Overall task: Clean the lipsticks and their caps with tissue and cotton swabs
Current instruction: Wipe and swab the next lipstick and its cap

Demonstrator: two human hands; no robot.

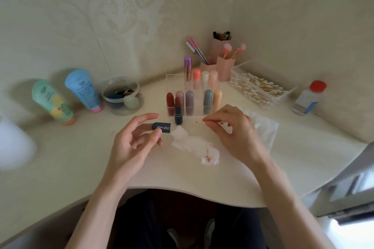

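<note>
Step in hand, as we're reading it: cap cleaning on the dark blue lipstick. We're pinching the cap [162,126] with the left hand [133,143], thumb on the near side and a fingertip behind its closed end, the other fingers spread loose. The cap's mouth is pointing across at the other hand. The right hand [232,129] is closing thumb and forefinger on something thin. It's looking like a cotton swab [212,121], but it's too small to confirm.

Next move, our call: we're bringing the swab tip into the cap mouth. That's needing a straight-in line and a steady cap, then a twist round the inner wall.

Materials, big to small:
- Desk [182,174]: smooth pale laminate with a curved front edge, lying under both grips.
- Lipstick organiser [175,81]: clear rigid acrylic in cells, standing just beyond both hands and holding round-topped matte tubes.
- Swab tray [237,70]: clear plastic and piled full, sitting beyond the right hand and within reach for a fresh one.
- Tissue [192,143]: thin, soft and crumpled, showing red smears, lying between the two grips.
- Lipstick [178,114]: standing upright and uncapped just beyond the cap, with a red bullet exposed over a dark blue barrel. It's looking tippy.
- Cap: a short matte blue cylinder carrying gold lettering.
</note>
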